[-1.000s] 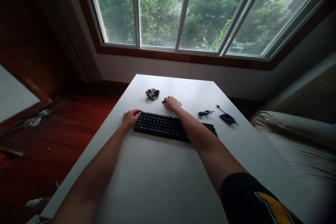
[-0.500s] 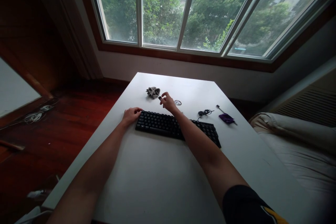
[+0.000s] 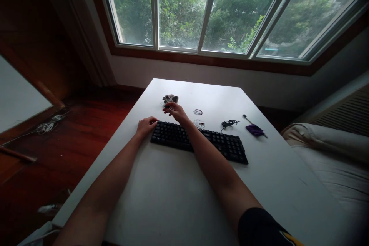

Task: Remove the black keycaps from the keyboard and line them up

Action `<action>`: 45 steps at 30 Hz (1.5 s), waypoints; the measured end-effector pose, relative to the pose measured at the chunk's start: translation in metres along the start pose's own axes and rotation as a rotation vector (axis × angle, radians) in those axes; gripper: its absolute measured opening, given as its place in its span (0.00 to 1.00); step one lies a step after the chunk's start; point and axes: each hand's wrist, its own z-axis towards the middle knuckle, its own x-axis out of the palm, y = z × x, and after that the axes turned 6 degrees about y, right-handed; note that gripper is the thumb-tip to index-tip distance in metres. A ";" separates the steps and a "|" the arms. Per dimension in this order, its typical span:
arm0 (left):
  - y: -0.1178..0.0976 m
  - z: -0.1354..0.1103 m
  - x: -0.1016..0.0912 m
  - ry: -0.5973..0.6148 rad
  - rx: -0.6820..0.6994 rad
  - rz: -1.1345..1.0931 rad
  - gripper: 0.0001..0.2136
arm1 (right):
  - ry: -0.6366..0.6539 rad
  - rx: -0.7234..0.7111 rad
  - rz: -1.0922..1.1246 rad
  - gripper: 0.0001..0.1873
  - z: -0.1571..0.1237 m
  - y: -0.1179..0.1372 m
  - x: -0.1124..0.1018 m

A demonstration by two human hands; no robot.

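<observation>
A black keyboard (image 3: 170, 135) lies slanted across the white table (image 3: 155, 192). At its far left corner, my left hand (image 3: 146, 126) grips the edge with curled fingers. My right hand (image 3: 175, 111) is raised beyond the keyboard, its forearm crossing over the keys. Its fingers pinch a small dark object, mostly hidden, with a thin pale line by the fingertips. Right behind that hand sits a crumpled grey cloth-like bundle (image 3: 170, 98), partly covered by it. Two round, clear-looking pieces (image 3: 199, 123) lie to the right of the hand, behind the keyboard.
A coiled black cable (image 3: 229, 123) rests behind the keyboard's right part. Farther right lie a purple cloth item (image 3: 255, 130) and a small brush-like stick (image 3: 245, 117). A pale padded seat (image 3: 323, 153) borders the table's right side. White cables (image 3: 47, 126) lie on the floor at left.
My right hand has moved left, in front of the grey bundle, and the small dark object is now less visible. Both round pieces now show fully. My left hand stays at the keyboard's corner.
</observation>
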 end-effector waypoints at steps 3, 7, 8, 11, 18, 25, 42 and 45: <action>0.001 0.000 0.000 0.001 -0.007 0.002 0.13 | -0.043 -0.015 -0.128 0.13 0.004 -0.006 0.005; -0.001 -0.001 -0.001 0.000 -0.009 0.010 0.13 | -0.110 0.001 -0.244 0.13 0.004 -0.011 0.015; -0.002 -0.002 -0.001 0.000 -0.009 0.011 0.13 | -0.120 0.010 -0.270 0.12 0.003 -0.011 0.018; -0.005 -0.003 -0.002 -0.005 -0.019 0.016 0.13 | -0.135 0.054 -0.332 0.10 0.002 -0.012 0.022; -0.004 -0.003 -0.001 0.002 -0.003 0.017 0.13 | -0.091 0.123 -0.392 0.07 0.000 -0.010 0.025; 0.001 0.001 0.004 -0.008 -0.003 0.068 0.14 | 0.069 -0.068 -0.665 0.05 -0.007 -0.001 0.037; 0.006 0.002 0.009 -0.017 0.103 -0.002 0.15 | -0.023 -0.064 -0.837 0.04 -0.013 0.002 0.034; 0.002 0.000 0.008 -0.002 0.108 -0.009 0.15 | -0.073 -0.021 -0.719 0.05 -0.011 -0.001 0.030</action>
